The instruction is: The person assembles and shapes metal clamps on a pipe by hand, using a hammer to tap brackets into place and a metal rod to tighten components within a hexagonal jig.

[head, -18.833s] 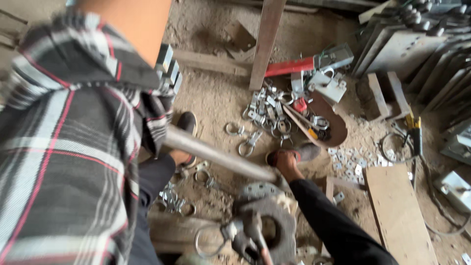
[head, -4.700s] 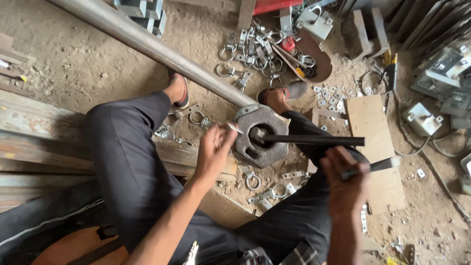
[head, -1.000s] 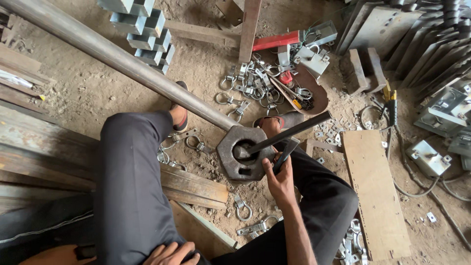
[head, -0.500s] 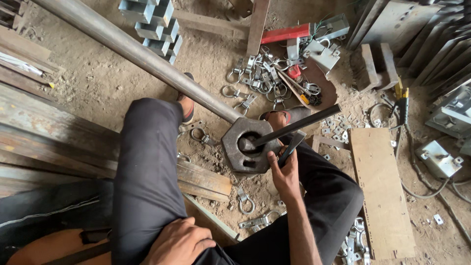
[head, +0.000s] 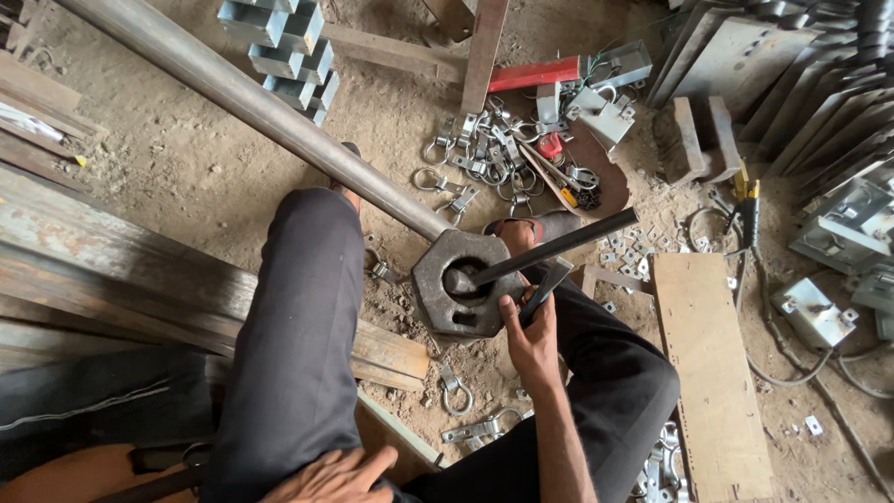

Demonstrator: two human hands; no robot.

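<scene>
- The right hand (head: 533, 340) is closed around a short dark flat tool (head: 545, 291), fingers wrapped on its lower end, and the thumb side touches the rim of the heavy hexagonal block (head: 463, 295).
- The left hand (head: 331, 475) lies open and flat on the person's own thigh at the bottom edge; it holds nothing.
- The block sits on the dirt floor between the knees, and a dark rod (head: 549, 250) stands slanted in its central hole, leaning up to the right.
- Risk, in my judgement: the fingers are very close to the rod and the hole, so if the rod drops or turns, it may pinch them against the block.
- The rod looks loose in the hole, and nothing holds it but the rim; it could fall toward the foot in a sandal (head: 529, 229) just behind the block.
- A long steel pipe (head: 251, 101) runs from the upper left to the block and lies close beside the left leg.
- Loose shackles and clamps (head: 484, 154) lie scattered on the ground behind, and more under the knees; a wooden board (head: 710, 363) lies to the right.
</scene>
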